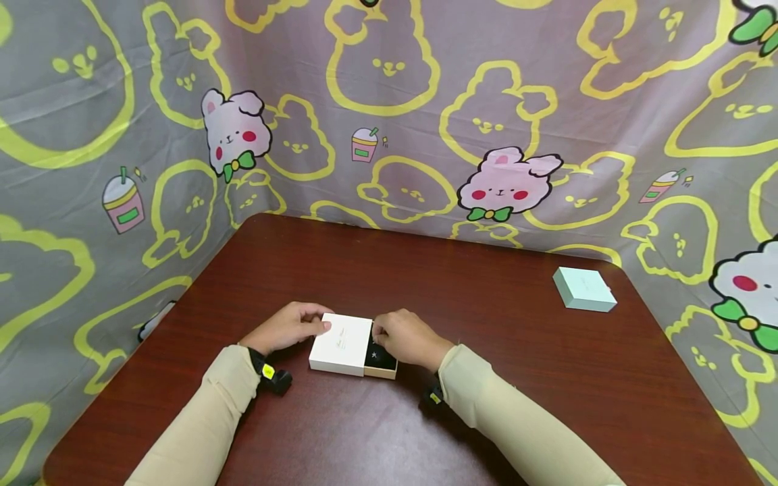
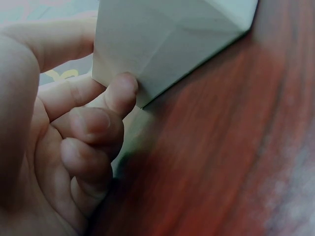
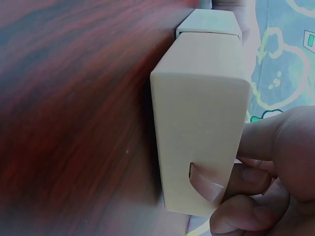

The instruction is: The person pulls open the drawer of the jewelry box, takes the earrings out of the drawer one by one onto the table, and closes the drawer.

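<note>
A white box sleeve with small gold lettering lies on the table, and its cream drawer sticks out to the right. In the drawer is a black insert bearing a small silver star-shaped piece. My left hand grips the sleeve's left end, thumb on top and fingers at the side. The right hand bends over the drawer's far part, fingertips dipping towards the insert; I cannot tell what they hold. A pale pull tab hangs from the drawer's end, close to the right fingers.
A pale mint box sits at the right rear of the dark red-brown table. Curtains printed with cartoon animals hang behind the table and along its sides. Both wrists carry black cameras.
</note>
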`<state>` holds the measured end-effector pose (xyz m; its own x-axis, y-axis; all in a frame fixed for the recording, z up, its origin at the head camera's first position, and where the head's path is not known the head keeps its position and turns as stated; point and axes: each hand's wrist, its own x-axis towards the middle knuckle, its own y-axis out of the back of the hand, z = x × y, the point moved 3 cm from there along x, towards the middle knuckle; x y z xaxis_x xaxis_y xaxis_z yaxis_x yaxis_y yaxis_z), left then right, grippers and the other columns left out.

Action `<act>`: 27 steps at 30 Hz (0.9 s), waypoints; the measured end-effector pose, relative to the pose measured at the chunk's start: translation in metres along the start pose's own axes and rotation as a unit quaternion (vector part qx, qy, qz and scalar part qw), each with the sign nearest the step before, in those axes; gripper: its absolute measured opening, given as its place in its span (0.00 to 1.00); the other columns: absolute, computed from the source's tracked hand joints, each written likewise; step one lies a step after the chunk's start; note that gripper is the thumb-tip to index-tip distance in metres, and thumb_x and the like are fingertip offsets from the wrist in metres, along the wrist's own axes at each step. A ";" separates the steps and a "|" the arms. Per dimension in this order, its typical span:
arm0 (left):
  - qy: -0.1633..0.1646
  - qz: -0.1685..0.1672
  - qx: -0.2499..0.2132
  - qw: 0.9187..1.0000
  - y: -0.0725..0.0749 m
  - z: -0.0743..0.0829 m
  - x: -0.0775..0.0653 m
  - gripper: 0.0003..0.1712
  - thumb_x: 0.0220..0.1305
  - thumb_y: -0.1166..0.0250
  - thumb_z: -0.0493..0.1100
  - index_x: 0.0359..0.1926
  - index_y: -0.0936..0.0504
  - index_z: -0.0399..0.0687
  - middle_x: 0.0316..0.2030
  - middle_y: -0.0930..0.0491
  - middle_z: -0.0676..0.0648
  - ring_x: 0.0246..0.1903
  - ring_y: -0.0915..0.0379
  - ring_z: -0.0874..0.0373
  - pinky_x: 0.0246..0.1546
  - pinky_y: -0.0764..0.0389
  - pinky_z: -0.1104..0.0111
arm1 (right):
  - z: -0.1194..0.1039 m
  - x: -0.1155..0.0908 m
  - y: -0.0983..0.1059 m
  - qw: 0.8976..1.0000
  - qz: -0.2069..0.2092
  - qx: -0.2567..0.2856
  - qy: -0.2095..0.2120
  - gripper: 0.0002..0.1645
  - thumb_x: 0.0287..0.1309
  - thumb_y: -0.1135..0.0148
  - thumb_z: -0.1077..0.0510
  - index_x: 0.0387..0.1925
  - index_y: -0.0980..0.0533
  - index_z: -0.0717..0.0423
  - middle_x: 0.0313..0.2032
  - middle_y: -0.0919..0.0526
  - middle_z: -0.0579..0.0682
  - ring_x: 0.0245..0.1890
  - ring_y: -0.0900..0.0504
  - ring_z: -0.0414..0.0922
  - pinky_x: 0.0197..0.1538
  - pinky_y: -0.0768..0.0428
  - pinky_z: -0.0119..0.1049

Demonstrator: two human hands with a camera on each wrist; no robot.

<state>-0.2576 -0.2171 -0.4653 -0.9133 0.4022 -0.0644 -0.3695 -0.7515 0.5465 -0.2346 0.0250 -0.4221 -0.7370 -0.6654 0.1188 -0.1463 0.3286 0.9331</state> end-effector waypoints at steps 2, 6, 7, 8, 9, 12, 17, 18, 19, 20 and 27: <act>-0.001 0.000 0.000 1.000 0.000 0.000 0.000 0.19 0.64 0.34 0.51 0.51 0.17 0.47 0.24 0.28 0.50 0.22 0.32 0.56 0.23 0.30 0.66 | 0.000 0.000 0.000 1.000 -0.001 0.001 -0.001 0.09 0.58 0.37 0.63 0.25 0.22 0.46 0.23 0.24 0.36 0.25 0.27 0.36 0.34 0.26 0.33; -0.001 0.000 -0.002 1.000 -0.001 0.000 0.000 0.19 0.64 0.33 0.51 0.51 0.17 0.47 0.24 0.28 0.50 0.22 0.32 0.56 0.23 0.30 0.66 | 0.000 -0.001 0.001 1.000 -0.002 0.005 -0.003 0.09 0.59 0.37 0.62 0.26 0.22 0.46 0.23 0.24 0.36 0.25 0.27 0.36 0.34 0.26 0.34; -0.003 0.000 -0.003 1.000 0.000 0.000 0.000 0.19 0.64 0.33 0.51 0.51 0.17 0.47 0.24 0.28 0.50 0.22 0.32 0.56 0.23 0.30 0.66 | 0.000 -0.001 0.001 1.000 -0.002 0.005 -0.003 0.09 0.59 0.37 0.62 0.26 0.22 0.46 0.23 0.24 0.36 0.25 0.27 0.36 0.34 0.26 0.34; -0.003 0.000 -0.003 1.000 0.000 0.000 0.000 0.19 0.64 0.33 0.51 0.51 0.17 0.47 0.24 0.28 0.50 0.22 0.32 0.56 0.23 0.30 0.66 | 0.000 -0.001 0.001 1.000 -0.002 0.006 -0.003 0.09 0.59 0.37 0.62 0.26 0.22 0.46 0.23 0.24 0.36 0.25 0.27 0.36 0.34 0.26 0.34; -0.003 0.000 -0.003 1.000 0.000 0.000 0.000 0.19 0.64 0.33 0.52 0.51 0.17 0.47 0.24 0.28 0.50 0.22 0.32 0.56 0.23 0.30 0.66 | 0.001 -0.001 0.001 1.000 -0.001 0.007 -0.003 0.09 0.59 0.37 0.62 0.26 0.22 0.47 0.23 0.24 0.36 0.25 0.27 0.36 0.34 0.26 0.34; -0.002 0.001 0.000 1.000 0.000 0.000 0.000 0.19 0.64 0.33 0.52 0.51 0.17 0.47 0.24 0.28 0.50 0.22 0.32 0.56 0.23 0.30 0.66 | 0.001 -0.001 0.001 1.000 0.000 0.010 -0.004 0.08 0.60 0.37 0.62 0.26 0.21 0.47 0.23 0.24 0.36 0.25 0.27 0.36 0.34 0.26 0.34; 0.000 0.002 0.006 1.000 0.000 0.000 -0.001 0.20 0.64 0.33 0.52 0.52 0.18 0.46 0.25 0.28 0.50 0.23 0.31 0.56 0.24 0.29 0.66 | 0.001 -0.001 0.001 1.000 0.001 0.014 -0.005 0.08 0.60 0.37 0.62 0.26 0.21 0.47 0.23 0.24 0.36 0.25 0.27 0.36 0.34 0.26 0.34; 0.000 0.002 0.007 1.000 0.000 0.000 -0.001 0.21 0.64 0.33 0.52 0.52 0.18 0.46 0.25 0.28 0.50 0.23 0.31 0.56 0.23 0.29 0.66 | 0.001 -0.001 0.002 1.000 0.001 0.015 -0.005 0.08 0.60 0.37 0.62 0.26 0.21 0.47 0.23 0.24 0.36 0.25 0.27 0.36 0.34 0.26 0.34; 0.001 0.002 0.006 1.000 0.000 0.000 -0.001 0.21 0.64 0.33 0.52 0.52 0.18 0.46 0.25 0.28 0.50 0.23 0.31 0.56 0.24 0.29 0.66 | 0.001 -0.001 0.002 1.000 0.001 0.017 -0.005 0.08 0.60 0.37 0.62 0.26 0.21 0.47 0.23 0.24 0.36 0.25 0.27 0.36 0.34 0.26 0.34; 0.001 0.003 0.006 1.000 0.000 0.000 -0.001 0.21 0.64 0.33 0.52 0.52 0.18 0.46 0.25 0.28 0.50 0.23 0.31 0.56 0.24 0.29 0.66 | 0.001 -0.001 0.002 1.000 0.001 0.019 -0.006 0.08 0.60 0.37 0.62 0.26 0.21 0.48 0.24 0.24 0.36 0.25 0.27 0.36 0.35 0.26 0.34; -0.004 0.000 0.001 1.000 0.000 0.000 0.000 0.20 0.64 0.34 0.52 0.52 0.18 0.46 0.24 0.28 0.50 0.22 0.32 0.56 0.23 0.30 0.66 | 0.000 -0.002 0.006 0.999 -0.002 0.038 -0.013 0.06 0.61 0.36 0.61 0.28 0.20 0.50 0.25 0.22 0.38 0.27 0.25 0.37 0.36 0.25 0.34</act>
<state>-0.2578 -0.2172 -0.4652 -0.9122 0.4056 -0.0584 -0.3690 -0.7510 0.5476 -0.2342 0.0283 -0.4172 -0.7534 -0.6490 0.1061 -0.1971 0.3768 0.9051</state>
